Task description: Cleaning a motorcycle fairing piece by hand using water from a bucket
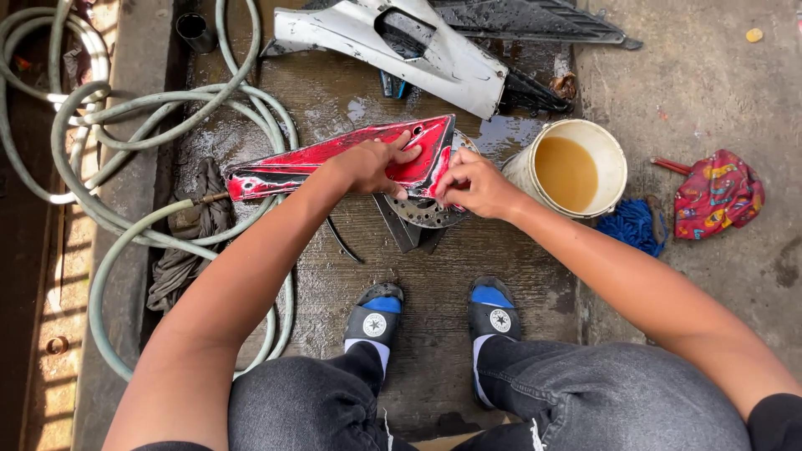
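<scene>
A long red motorbike body panel (pixel 309 160), wet and shiny, lies across the wet concrete in front of me. My left hand (pixel 373 164) rests flat on its wide right end, fingers spread over the surface. My right hand (pixel 469 184) pinches the panel's right edge with bent fingers. Under that end sits a round perforated metal disc (pixel 426 211) with dark plastic pieces beside it.
A white bucket (pixel 576 171) of brownish water stands right of my hands, with a blue rag (pixel 633 224) and a red patterned cloth (pixel 717 194) beyond. A white body panel (pixel 418 50) lies ahead. A green hose (pixel 125 142) coils at left, beside a grey rag (pixel 188 242). My sandalled feet (pixel 434 313) are below.
</scene>
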